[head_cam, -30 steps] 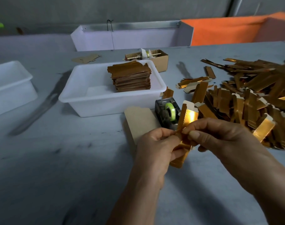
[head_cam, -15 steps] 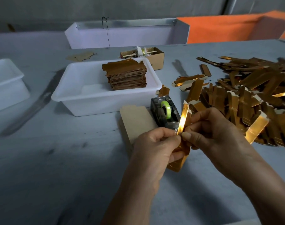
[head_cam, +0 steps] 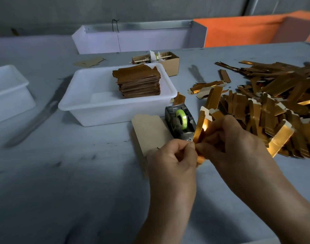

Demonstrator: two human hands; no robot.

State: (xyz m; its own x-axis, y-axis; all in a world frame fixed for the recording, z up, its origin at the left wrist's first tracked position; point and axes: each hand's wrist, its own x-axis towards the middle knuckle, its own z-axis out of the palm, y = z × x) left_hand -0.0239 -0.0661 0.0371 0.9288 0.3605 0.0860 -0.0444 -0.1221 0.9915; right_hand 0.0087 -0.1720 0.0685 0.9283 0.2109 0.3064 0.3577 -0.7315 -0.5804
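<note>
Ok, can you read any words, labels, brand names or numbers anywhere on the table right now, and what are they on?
None: no readable text in the head view.
Gold card strip, pinched by the left hand and right hand: plain foil, no print shows.
Tape dispenser: blurred, no label can be made out.
Stack of cards in the white tub: no print visible.
Small cardboard box: its side shows no marking.
</note>
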